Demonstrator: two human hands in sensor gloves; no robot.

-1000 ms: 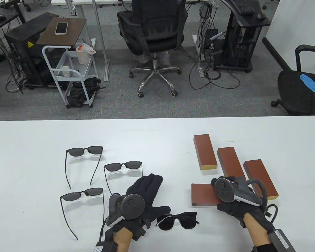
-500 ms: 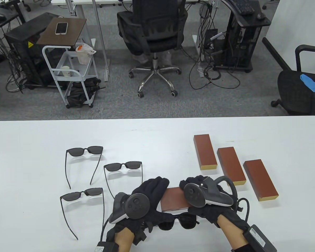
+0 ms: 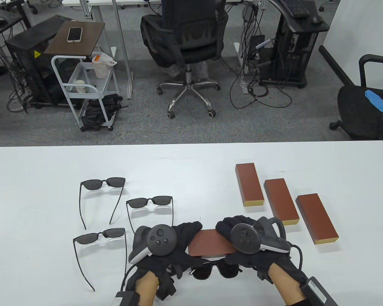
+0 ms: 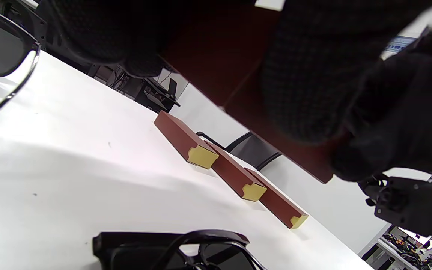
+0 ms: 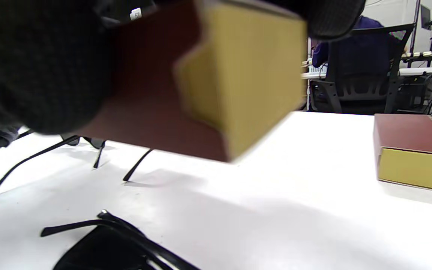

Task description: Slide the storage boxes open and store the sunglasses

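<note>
Table view: my left hand (image 3: 175, 242) and right hand (image 3: 242, 245) are now both gripping the brown storage box (image 3: 212, 244), lifting it over the folded sunglasses (image 3: 215, 270). Left wrist view: fingers (image 4: 306, 75) wrapping its underside. Right wrist view: its yellow end (image 5: 246, 75) facing me, box raised.

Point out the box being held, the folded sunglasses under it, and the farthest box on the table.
held box (image 3: 212, 244), table view, on its brown top face
folded sunglasses (image 3: 207, 272), table view, on the left lens
farthest box (image 3: 249, 183), table view, on its brown top
</note>
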